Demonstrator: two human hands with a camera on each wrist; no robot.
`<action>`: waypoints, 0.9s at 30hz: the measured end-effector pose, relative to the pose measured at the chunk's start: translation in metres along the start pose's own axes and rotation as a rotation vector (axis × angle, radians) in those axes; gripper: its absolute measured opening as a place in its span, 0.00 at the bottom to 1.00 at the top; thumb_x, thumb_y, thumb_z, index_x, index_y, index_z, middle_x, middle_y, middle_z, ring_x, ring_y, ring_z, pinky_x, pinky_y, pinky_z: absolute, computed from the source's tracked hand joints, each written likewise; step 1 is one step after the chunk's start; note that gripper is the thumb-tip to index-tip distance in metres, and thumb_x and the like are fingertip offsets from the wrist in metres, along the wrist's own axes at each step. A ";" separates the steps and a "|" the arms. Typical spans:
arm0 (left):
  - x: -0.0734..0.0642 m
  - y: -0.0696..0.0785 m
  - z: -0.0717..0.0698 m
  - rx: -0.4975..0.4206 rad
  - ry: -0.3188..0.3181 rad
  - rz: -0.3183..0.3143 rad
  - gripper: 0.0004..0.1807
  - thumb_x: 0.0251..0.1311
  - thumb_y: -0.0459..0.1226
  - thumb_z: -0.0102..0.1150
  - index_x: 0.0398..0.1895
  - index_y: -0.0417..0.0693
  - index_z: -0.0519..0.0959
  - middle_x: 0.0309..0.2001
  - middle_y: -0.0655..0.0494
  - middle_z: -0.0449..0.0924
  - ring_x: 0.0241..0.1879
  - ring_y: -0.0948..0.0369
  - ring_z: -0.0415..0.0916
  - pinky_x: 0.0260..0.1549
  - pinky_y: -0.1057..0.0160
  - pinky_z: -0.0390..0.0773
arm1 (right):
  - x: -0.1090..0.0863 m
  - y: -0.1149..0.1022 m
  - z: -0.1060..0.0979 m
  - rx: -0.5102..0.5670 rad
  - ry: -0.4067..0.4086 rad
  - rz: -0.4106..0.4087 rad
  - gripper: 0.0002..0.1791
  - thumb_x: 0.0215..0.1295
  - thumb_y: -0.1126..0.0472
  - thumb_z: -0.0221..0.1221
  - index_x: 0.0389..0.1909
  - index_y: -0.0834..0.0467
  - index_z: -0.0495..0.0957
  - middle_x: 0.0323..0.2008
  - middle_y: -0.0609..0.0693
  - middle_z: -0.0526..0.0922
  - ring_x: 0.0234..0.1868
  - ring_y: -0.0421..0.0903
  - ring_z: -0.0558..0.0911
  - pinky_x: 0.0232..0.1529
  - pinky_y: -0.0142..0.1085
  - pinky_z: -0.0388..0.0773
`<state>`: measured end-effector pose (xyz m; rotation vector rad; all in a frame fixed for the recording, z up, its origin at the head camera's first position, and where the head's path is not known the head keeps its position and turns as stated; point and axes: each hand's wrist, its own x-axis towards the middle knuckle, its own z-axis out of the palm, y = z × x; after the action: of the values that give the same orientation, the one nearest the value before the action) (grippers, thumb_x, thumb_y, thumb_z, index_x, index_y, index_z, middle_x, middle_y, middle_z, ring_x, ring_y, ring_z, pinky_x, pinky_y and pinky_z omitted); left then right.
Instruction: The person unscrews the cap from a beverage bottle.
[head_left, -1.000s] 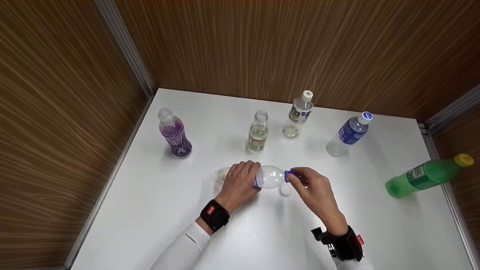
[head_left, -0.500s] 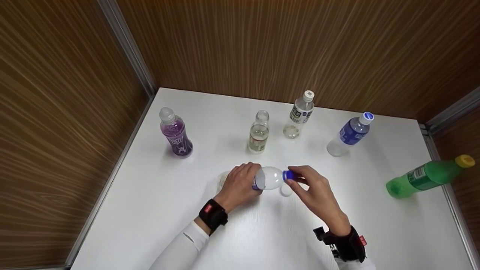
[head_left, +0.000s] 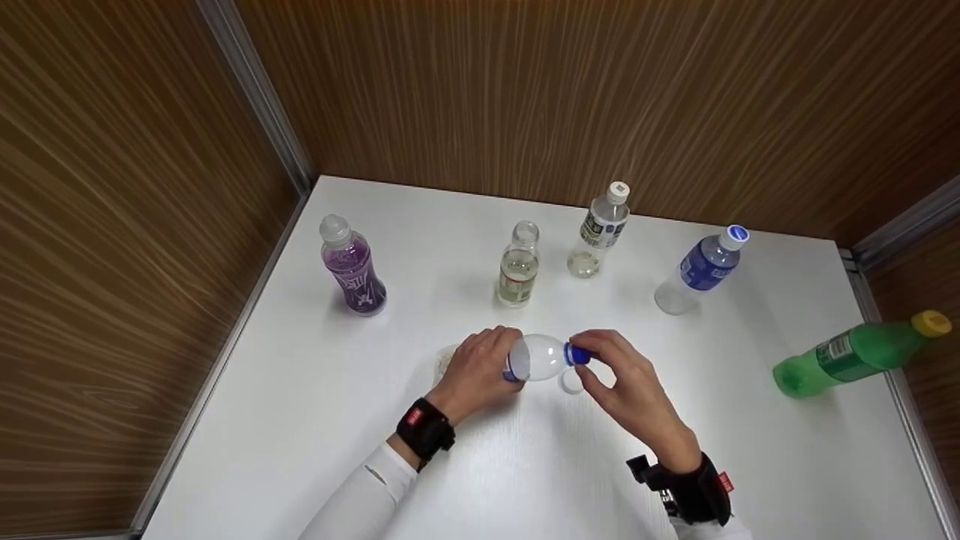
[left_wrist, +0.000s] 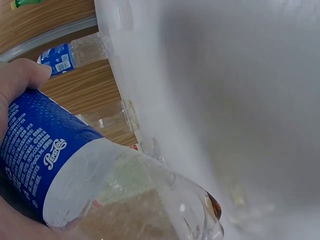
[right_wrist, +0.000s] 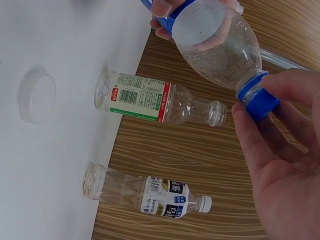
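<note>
My left hand (head_left: 480, 367) grips a clear Pepsi bottle (left_wrist: 120, 195) round its blue label. The bottle lies tilted in the air, its neck toward the right. With thumb and fingers, my right hand (head_left: 630, 386) pinches the blue cap (right_wrist: 261, 104) at the bottle's mouth. Between the cap and the blue neck ring (right_wrist: 251, 86), a strip of clear neck shows in the right wrist view. A few drops cling inside the bottle, and a little brown liquid (left_wrist: 214, 206) sits at its base. Below the neck, a clear round lid (right_wrist: 37, 96) lies on the white table.
A purple bottle (head_left: 356, 274) stands left. Behind the hands stand an open-topped labelled bottle (head_left: 517, 274) and a white-capped bottle (head_left: 600, 229). Farther right are a blue-labelled bottle (head_left: 701, 266) and a green bottle (head_left: 847, 352). Wood-grain panels (head_left: 525, 97) border the white table (head_left: 300, 420).
My right fingers have shifted on the blue cap and spread a little; more of the cap now shows between them. The left hand and the bottle stay almost in place.
</note>
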<state>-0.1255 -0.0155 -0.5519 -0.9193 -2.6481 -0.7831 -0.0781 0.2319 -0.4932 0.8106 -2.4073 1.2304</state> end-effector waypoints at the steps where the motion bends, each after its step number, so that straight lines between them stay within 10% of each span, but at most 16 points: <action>1: 0.000 0.000 0.000 0.000 -0.001 -0.001 0.30 0.45 0.40 0.79 0.53 0.44 0.77 0.44 0.53 0.83 0.43 0.55 0.81 0.44 0.56 0.81 | 0.000 0.000 0.000 -0.001 -0.004 0.000 0.28 0.57 0.81 0.67 0.58 0.62 0.79 0.52 0.53 0.81 0.52 0.47 0.84 0.56 0.28 0.78; 16: 0.001 -0.003 -0.002 -0.058 0.005 -0.015 0.31 0.44 0.40 0.80 0.53 0.44 0.76 0.45 0.52 0.83 0.42 0.55 0.81 0.43 0.57 0.82 | 0.002 -0.002 -0.004 -0.020 0.042 -0.101 0.30 0.54 0.84 0.67 0.58 0.64 0.79 0.54 0.56 0.80 0.53 0.49 0.82 0.59 0.28 0.76; 27: 0.002 -0.006 -0.005 -0.103 0.043 -0.055 0.33 0.41 0.40 0.83 0.52 0.43 0.76 0.46 0.49 0.84 0.43 0.53 0.82 0.44 0.55 0.82 | -0.003 0.005 -0.005 -0.014 0.042 -0.010 0.28 0.56 0.83 0.66 0.58 0.66 0.78 0.53 0.57 0.80 0.53 0.48 0.82 0.59 0.29 0.77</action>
<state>-0.1305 -0.0208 -0.5493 -0.8473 -2.6268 -0.9486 -0.0787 0.2397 -0.4947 0.7835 -2.3733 1.2138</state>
